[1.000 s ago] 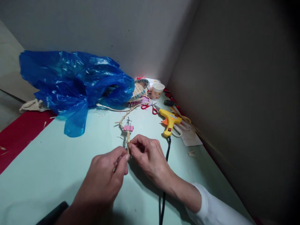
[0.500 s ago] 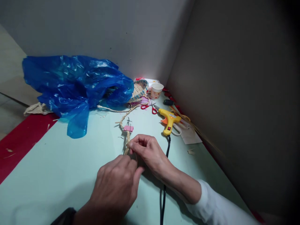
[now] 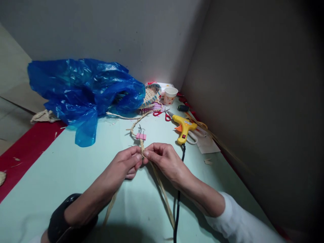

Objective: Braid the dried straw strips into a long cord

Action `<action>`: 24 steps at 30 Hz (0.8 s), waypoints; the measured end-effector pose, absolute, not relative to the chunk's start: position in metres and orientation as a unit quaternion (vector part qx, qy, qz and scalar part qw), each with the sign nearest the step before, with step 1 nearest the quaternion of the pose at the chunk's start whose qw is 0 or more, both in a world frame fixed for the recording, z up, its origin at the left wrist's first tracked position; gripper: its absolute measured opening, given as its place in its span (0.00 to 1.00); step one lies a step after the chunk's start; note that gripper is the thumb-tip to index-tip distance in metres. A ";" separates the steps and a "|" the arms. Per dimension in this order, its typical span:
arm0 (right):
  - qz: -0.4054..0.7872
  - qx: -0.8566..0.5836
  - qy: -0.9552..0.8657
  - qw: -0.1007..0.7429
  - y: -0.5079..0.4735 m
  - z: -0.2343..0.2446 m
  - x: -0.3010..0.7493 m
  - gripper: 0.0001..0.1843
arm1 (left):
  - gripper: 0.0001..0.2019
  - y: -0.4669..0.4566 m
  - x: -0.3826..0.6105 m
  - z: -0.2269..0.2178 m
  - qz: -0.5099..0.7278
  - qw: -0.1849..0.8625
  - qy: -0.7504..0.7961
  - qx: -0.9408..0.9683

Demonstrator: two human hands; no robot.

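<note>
A pale braided straw cord (image 3: 142,144) runs from my fingers back across the table in a curve. A pink binder clip (image 3: 141,136) grips it just beyond my hands. My left hand (image 3: 128,162) pinches the cord's near end from the left. From the other side my right hand (image 3: 163,158) closes thumb and finger on the same spot, the fingertips of both hands almost meeting. Loose straw strands (image 3: 162,187) trail from the braid toward me, one bundle below each hand. The strands between my fingertips are mostly hidden.
A yellow glue gun (image 3: 185,128) lies to the right, its black cable (image 3: 178,206) running past my right wrist. Behind are red-handled scissors (image 3: 162,114), a paper cup (image 3: 170,96), a woven basket (image 3: 152,94) and a blue plastic bag (image 3: 86,91). Walls stand at the back and right.
My left hand has turned over and moved up to the braid's end, where it now pinches beside my right hand. Strands trailing toward me have come into view.
</note>
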State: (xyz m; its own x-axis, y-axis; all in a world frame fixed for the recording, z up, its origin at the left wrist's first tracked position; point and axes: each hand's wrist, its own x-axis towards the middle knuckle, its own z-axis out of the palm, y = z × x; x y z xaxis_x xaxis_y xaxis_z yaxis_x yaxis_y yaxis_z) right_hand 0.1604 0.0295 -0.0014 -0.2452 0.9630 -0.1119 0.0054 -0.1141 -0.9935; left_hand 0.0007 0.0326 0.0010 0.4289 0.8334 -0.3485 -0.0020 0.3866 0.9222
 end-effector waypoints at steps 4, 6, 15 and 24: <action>0.607 -0.449 -0.514 0.406 0.029 0.000 0.160 0.10 | 0.07 0.030 0.002 0.001 0.305 0.692 0.432 0.492; 0.595 -0.451 -0.529 0.404 0.028 0.000 0.160 0.11 | 0.06 0.030 0.002 0.002 0.306 0.703 0.430 0.477; 0.410 -0.509 -0.690 0.311 0.022 0.011 0.165 0.12 | 0.10 0.027 0.011 0.005 0.332 0.637 0.500 0.484; 0.053 -0.534 -0.821 0.197 -0.001 0.012 0.162 0.06 | 0.08 0.021 0.014 -0.002 0.344 0.589 0.540 0.492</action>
State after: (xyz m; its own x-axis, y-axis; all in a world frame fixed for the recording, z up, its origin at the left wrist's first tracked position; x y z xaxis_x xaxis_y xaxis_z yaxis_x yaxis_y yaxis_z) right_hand 0.1618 -0.0005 0.0116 -0.3521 0.8973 0.2663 0.8556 0.4239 -0.2972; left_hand 0.0136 0.0213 -0.0021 0.1791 0.9377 -0.2977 0.1267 0.2781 0.9522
